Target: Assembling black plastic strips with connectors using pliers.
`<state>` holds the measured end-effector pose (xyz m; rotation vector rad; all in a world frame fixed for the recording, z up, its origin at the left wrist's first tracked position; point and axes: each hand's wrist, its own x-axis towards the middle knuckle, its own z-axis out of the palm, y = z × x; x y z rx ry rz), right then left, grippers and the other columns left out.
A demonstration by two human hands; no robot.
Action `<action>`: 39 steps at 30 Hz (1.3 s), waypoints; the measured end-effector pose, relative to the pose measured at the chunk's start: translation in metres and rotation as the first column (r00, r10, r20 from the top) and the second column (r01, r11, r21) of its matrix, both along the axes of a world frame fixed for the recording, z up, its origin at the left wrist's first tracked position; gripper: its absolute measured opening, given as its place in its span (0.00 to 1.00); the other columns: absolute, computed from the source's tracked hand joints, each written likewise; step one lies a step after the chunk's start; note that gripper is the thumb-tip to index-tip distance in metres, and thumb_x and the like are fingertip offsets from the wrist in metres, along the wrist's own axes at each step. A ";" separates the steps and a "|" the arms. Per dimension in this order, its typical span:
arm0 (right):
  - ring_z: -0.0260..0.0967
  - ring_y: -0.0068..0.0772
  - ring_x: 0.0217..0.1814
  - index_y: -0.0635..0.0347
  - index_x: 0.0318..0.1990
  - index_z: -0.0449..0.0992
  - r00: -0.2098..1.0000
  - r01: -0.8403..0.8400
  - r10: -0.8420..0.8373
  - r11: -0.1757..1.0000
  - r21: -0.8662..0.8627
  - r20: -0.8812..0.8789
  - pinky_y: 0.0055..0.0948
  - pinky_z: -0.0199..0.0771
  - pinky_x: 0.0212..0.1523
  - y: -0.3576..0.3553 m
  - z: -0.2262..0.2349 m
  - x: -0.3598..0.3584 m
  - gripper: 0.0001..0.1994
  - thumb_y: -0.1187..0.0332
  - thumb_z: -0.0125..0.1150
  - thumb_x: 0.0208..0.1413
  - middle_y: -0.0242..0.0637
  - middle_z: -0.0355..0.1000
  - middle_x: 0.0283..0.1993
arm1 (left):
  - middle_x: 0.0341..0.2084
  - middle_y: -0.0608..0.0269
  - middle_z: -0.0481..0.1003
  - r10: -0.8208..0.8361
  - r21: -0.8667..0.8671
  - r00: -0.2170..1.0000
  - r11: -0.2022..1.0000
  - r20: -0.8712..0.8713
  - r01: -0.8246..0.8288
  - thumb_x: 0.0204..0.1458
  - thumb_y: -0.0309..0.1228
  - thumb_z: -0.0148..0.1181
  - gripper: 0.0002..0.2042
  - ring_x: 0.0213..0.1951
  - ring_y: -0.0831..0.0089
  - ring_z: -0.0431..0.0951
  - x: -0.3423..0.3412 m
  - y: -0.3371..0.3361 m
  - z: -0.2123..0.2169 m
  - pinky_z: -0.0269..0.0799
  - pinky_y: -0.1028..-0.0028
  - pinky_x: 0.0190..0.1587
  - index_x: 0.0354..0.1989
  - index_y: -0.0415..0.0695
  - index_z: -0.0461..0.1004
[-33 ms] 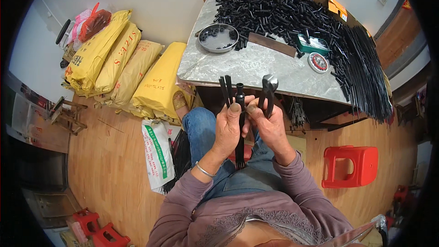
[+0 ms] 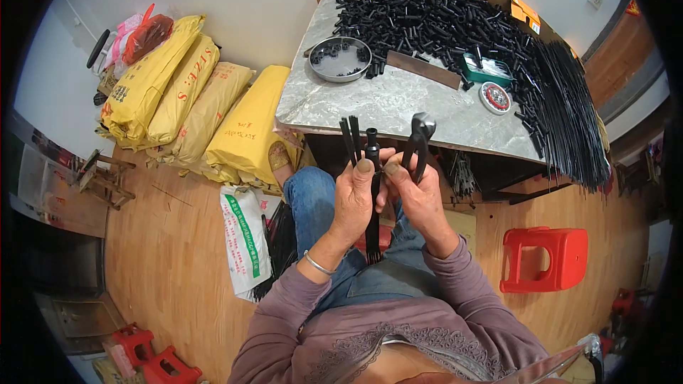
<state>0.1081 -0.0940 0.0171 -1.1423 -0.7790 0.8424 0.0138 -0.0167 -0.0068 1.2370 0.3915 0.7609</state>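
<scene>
While the left hand grips an upright black tubular piece above the lap, with slender black pieces alongside, the right hand closes around a silver-headed tool, its thumb near the tube. If that crowded grip loosens, the tool might slip and knock the tube askew.

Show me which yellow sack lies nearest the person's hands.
The rightmost sack of the row, the one right beside the table; the other sacks lie to its left, farther from the left hand.
</scene>
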 end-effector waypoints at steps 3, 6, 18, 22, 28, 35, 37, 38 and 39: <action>0.67 0.21 0.20 0.65 0.36 0.69 0.993 -0.006 0.007 1.000 0.008 -0.122 0.22 0.68 0.20 0.001 -0.010 0.000 0.09 0.67 0.50 0.63 0.34 0.68 0.24 | 0.16 0.71 0.66 0.004 -0.030 1.000 1.000 -0.012 -0.004 0.61 0.54 0.40 0.29 0.16 0.86 0.63 -0.001 0.003 -0.002 0.57 0.84 0.17 0.48 0.38 0.72; 0.69 0.24 0.23 0.63 0.35 0.68 0.997 -0.016 0.015 1.000 -0.017 -0.070 0.23 0.72 0.22 0.002 -0.010 -0.001 0.09 0.66 0.51 0.63 0.30 0.63 0.23 | 0.17 0.71 0.67 0.017 -0.019 1.000 1.000 -0.004 -0.017 0.61 0.54 0.40 0.29 0.17 0.87 0.64 0.000 0.003 0.000 0.58 0.85 0.17 0.48 0.37 0.72; 0.67 0.20 0.21 0.62 0.38 0.70 0.988 0.060 -0.061 0.998 -0.007 -0.140 0.20 0.67 0.20 0.005 -0.020 -0.002 0.09 0.65 0.52 0.63 0.31 0.68 0.24 | 0.17 0.73 0.66 0.045 -0.023 0.999 0.999 -0.012 -0.045 0.61 0.53 0.43 0.27 0.17 0.87 0.63 0.004 0.002 -0.005 0.57 0.85 0.16 0.48 0.38 0.72; 0.67 0.20 0.21 0.62 0.39 0.70 0.987 0.060 -0.063 0.998 -0.030 -0.147 0.19 0.66 0.21 0.003 -0.022 -0.001 0.09 0.65 0.53 0.62 0.30 0.68 0.24 | 0.17 0.73 0.66 0.052 -0.017 0.999 0.998 -0.014 -0.053 0.61 0.53 0.43 0.26 0.17 0.88 0.63 0.005 0.002 -0.007 0.57 0.85 0.16 0.48 0.39 0.72; 0.67 0.20 0.22 0.64 0.37 0.71 0.993 0.062 -0.063 0.998 -0.009 -0.100 0.20 0.68 0.22 0.002 -0.019 -0.001 0.09 0.66 0.54 0.62 0.31 0.68 0.23 | 0.17 0.73 0.66 0.053 -0.020 0.998 0.998 -0.017 -0.053 0.61 0.52 0.43 0.26 0.17 0.87 0.63 0.005 0.000 -0.004 0.56 0.84 0.16 0.49 0.39 0.71; 0.69 0.23 0.20 0.70 0.44 0.72 0.983 -0.134 0.147 0.985 -0.113 0.113 0.22 0.72 0.24 0.004 0.011 0.022 0.09 0.74 0.53 0.58 0.35 0.71 0.25 | 0.15 0.71 0.65 -0.047 -0.091 0.999 0.995 -0.018 0.045 0.61 0.55 0.40 0.29 0.16 0.86 0.63 0.002 0.001 0.002 0.56 0.84 0.16 0.46 0.37 0.73; 0.68 0.22 0.19 0.69 0.46 0.72 0.981 -0.167 0.177 0.977 -0.133 0.073 0.22 0.71 0.23 0.000 0.019 0.025 0.11 0.73 0.52 0.59 0.36 0.72 0.27 | 0.14 0.71 0.65 -0.046 -0.149 0.999 0.988 0.003 0.046 0.61 0.55 0.40 0.30 0.15 0.85 0.62 0.003 0.004 0.002 0.56 0.83 0.16 0.45 0.36 0.74; 0.67 0.21 0.18 0.68 0.47 0.72 0.973 -0.179 0.205 0.961 -0.211 0.107 0.22 0.69 0.21 -0.006 0.027 0.026 0.11 0.73 0.51 0.59 0.35 0.71 0.26 | 0.13 0.72 0.64 -0.100 -0.167 0.995 0.981 0.026 0.103 0.61 0.55 0.40 0.30 0.14 0.85 0.61 0.001 0.008 -0.001 0.56 0.83 0.15 0.44 0.35 0.74; 0.66 0.20 0.17 0.67 0.47 0.71 0.962 -0.187 0.234 0.939 -0.288 0.139 0.21 0.68 0.20 -0.013 0.034 0.028 0.11 0.72 0.50 0.59 0.34 0.71 0.26 | 0.12 0.72 0.63 -0.153 -0.183 0.987 0.970 0.049 0.159 0.61 0.55 0.40 0.31 0.13 0.85 0.60 0.000 0.012 -0.004 0.56 0.83 0.15 0.43 0.35 0.74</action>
